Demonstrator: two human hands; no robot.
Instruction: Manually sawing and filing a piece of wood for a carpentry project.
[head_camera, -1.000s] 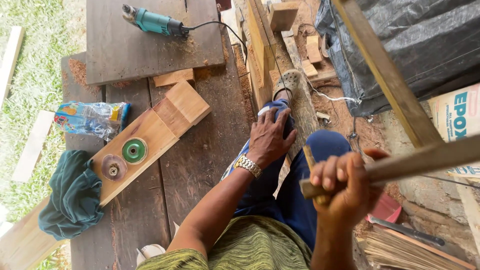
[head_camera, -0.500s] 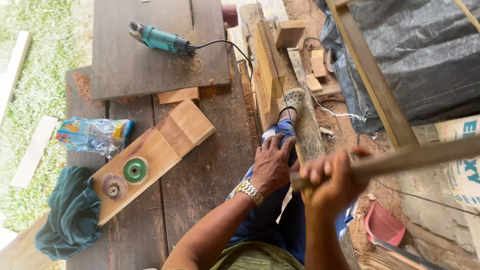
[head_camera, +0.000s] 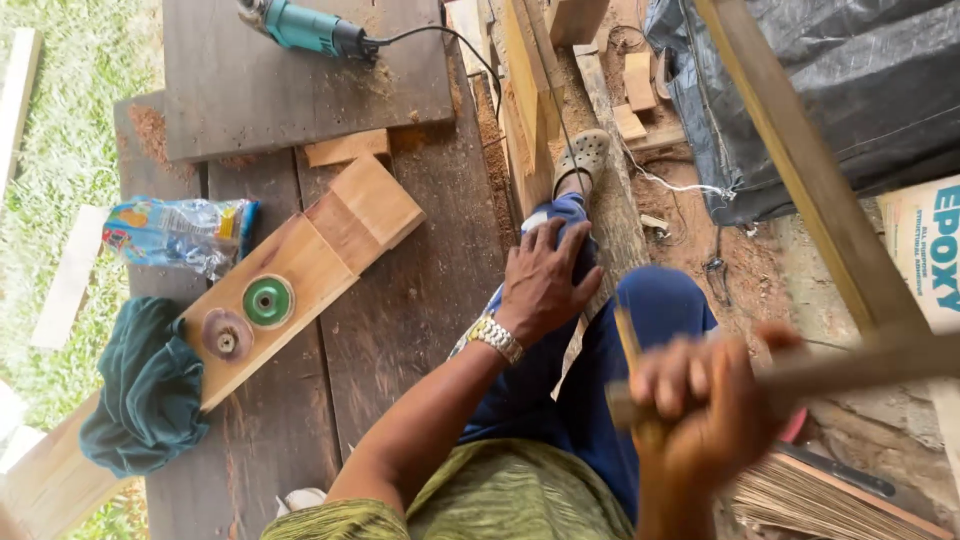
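My left hand (head_camera: 545, 280), with a metal watch on the wrist, rests palm down on my blue-trousered knee beside the dark wooden platform (head_camera: 420, 300). My right hand (head_camera: 700, 410) is closed around a long wooden stick (head_camera: 860, 365) that runs off to the right; it is motion-blurred. A thin yellowish sliver shows against the same hand. On the platform lies a light wooden board (head_camera: 300, 275) with a green disc (head_camera: 268, 300) and a brownish disc (head_camera: 226, 335) on it.
A teal power tool (head_camera: 305, 30) with a black cord lies on a dark panel at the top. A plastic packet (head_camera: 175, 230) and a dark green cloth (head_camera: 145, 385) sit at the left. Wood offcuts, a black tarp (head_camera: 850, 90) and a slanted timber are at right.
My right hand and the stick have shifted down and right and blurred with motion. My left hand stays on the knee. The view has moved slightly.
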